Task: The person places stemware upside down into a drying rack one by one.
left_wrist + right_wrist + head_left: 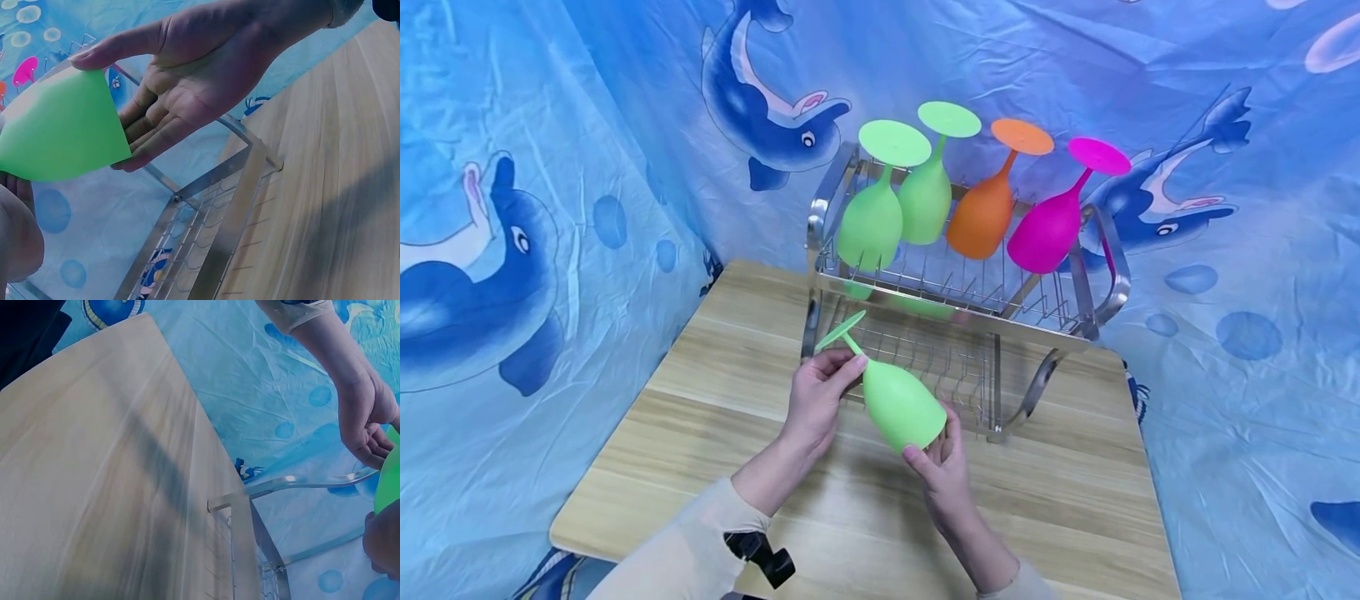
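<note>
A light green plastic goblet (901, 402) is held tilted between both hands, its foot toward the upper left and its rim toward the lower right. My left hand (822, 392) pinches the stem just below the foot. At the rim, my right hand (944, 479) holds the cup with thumb on the near side and fingers on the far side. The left wrist view shows that right hand (194, 81) with its thumb on the green wall (62, 131). Behind the goblet stands a two-tier metal dish rack (955, 312).
Upside down on the rack's top tier stand two green goblets (870, 225), an orange goblet (981, 218) and a magenta goblet (1047, 232). The rack rests on a wooden table (700, 433). A blue dolphin-print curtain (647, 100) hangs around the table.
</note>
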The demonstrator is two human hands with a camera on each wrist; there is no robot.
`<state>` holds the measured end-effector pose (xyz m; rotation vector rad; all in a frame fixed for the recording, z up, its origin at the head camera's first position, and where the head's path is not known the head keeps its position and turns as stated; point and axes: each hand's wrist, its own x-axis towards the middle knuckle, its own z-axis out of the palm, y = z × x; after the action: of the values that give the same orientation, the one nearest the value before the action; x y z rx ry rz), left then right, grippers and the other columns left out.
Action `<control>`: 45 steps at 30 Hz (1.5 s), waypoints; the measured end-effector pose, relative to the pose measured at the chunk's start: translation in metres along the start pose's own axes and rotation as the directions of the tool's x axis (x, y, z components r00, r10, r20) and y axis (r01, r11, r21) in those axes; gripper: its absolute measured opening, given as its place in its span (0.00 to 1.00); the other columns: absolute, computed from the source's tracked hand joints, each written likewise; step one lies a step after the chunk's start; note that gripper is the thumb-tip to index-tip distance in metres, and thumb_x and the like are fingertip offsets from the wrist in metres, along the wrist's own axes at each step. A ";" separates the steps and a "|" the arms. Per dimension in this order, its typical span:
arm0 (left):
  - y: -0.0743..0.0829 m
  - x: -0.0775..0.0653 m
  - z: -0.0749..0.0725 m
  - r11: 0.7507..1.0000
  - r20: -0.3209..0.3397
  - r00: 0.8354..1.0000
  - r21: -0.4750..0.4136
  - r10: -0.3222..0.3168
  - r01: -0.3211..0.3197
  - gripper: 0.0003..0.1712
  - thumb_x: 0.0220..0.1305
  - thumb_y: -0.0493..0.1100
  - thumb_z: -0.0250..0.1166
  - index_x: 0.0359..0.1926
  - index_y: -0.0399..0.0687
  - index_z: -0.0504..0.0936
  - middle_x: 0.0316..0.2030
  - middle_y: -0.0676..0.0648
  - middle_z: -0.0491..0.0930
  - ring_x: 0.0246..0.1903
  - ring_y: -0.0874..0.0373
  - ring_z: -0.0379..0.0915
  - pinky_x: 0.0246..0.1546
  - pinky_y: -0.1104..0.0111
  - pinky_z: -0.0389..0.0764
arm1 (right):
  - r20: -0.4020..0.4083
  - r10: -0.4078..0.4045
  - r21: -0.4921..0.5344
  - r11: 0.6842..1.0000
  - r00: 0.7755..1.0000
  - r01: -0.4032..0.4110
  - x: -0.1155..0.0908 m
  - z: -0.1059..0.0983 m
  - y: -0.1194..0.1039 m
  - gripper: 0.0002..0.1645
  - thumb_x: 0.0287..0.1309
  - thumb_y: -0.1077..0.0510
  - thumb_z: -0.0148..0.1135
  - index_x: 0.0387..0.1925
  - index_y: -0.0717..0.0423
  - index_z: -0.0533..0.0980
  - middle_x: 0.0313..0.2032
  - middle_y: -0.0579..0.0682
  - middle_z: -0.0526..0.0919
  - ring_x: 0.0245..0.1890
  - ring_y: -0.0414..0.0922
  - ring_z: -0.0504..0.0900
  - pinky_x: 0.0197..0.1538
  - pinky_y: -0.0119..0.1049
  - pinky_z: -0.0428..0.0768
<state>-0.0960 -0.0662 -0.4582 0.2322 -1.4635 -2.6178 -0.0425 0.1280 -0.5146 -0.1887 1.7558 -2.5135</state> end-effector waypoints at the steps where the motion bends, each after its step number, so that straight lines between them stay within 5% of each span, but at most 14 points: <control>1: 0.000 0.000 0.000 1.000 0.000 1.000 0.000 -0.003 0.003 0.11 0.66 0.29 0.71 0.36 0.50 0.88 0.34 0.52 0.88 0.36 0.62 0.81 0.48 0.68 0.88 | 0.011 0.002 -0.004 1.000 1.000 -0.002 0.000 0.000 -0.001 0.47 0.55 0.71 0.70 0.72 0.49 0.61 0.72 0.53 0.66 0.69 0.46 0.75 0.69 0.39 0.79; 11: 0.007 0.001 -0.007 1.000 0.008 1.000 -0.005 -0.025 0.025 0.14 0.67 0.27 0.69 0.32 0.51 0.87 0.33 0.52 0.88 0.34 0.62 0.84 0.45 0.68 0.89 | 0.233 -0.065 -0.100 0.991 0.970 0.090 -0.004 -0.024 -0.013 0.59 0.58 0.72 0.71 0.81 0.64 0.44 0.78 0.57 0.54 0.76 0.42 0.65 0.76 0.37 0.69; 16: 0.015 0.000 -0.012 0.997 0.036 0.999 0.065 -0.032 0.029 0.11 0.66 0.27 0.71 0.34 0.48 0.86 0.32 0.51 0.87 0.34 0.61 0.84 0.44 0.68 0.89 | 0.294 -0.117 -0.208 0.961 0.948 0.183 -0.006 -0.041 -0.025 0.59 0.57 0.72 0.74 0.80 0.69 0.47 0.77 0.62 0.57 0.77 0.48 0.63 0.75 0.39 0.72; 26: 0.064 0.000 -0.016 0.952 0.138 0.987 0.304 -0.085 0.039 0.04 0.68 0.33 0.72 0.39 0.47 0.88 0.35 0.52 0.87 0.39 0.59 0.83 0.47 0.65 0.88 | 0.358 -0.099 -0.387 0.889 0.928 0.245 -0.004 -0.073 -0.043 0.56 0.55 0.77 0.73 0.78 0.71 0.51 0.75 0.62 0.60 0.75 0.43 0.66 0.74 0.36 0.73; 37: 0.131 0.001 0.011 0.893 0.284 0.956 0.445 -0.072 -0.065 0.05 0.66 0.34 0.74 0.43 0.40 0.89 0.36 0.51 0.87 0.40 0.58 0.84 0.47 0.68 0.88 | 0.350 -0.091 -0.534 0.799 0.932 0.278 -0.005 -0.090 -0.050 0.57 0.54 0.73 0.77 0.78 0.68 0.55 0.75 0.66 0.63 0.74 0.42 0.68 0.74 0.32 0.71; 45: 0.171 0.001 0.054 0.785 0.384 0.923 0.577 -0.015 -0.227 0.14 0.64 0.40 0.78 0.47 0.38 0.90 0.40 0.45 0.88 0.41 0.52 0.81 0.44 0.64 0.86 | 0.340 -0.094 -0.579 0.763 0.936 0.287 -0.005 -0.096 -0.048 0.54 0.55 0.70 0.79 0.77 0.66 0.58 0.75 0.61 0.65 0.74 0.42 0.68 0.74 0.31 0.71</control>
<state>-0.1006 -0.1100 -0.2842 -0.3078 -2.3535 -2.0719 -0.0505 0.2340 -0.5025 -0.7702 2.4530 -1.7621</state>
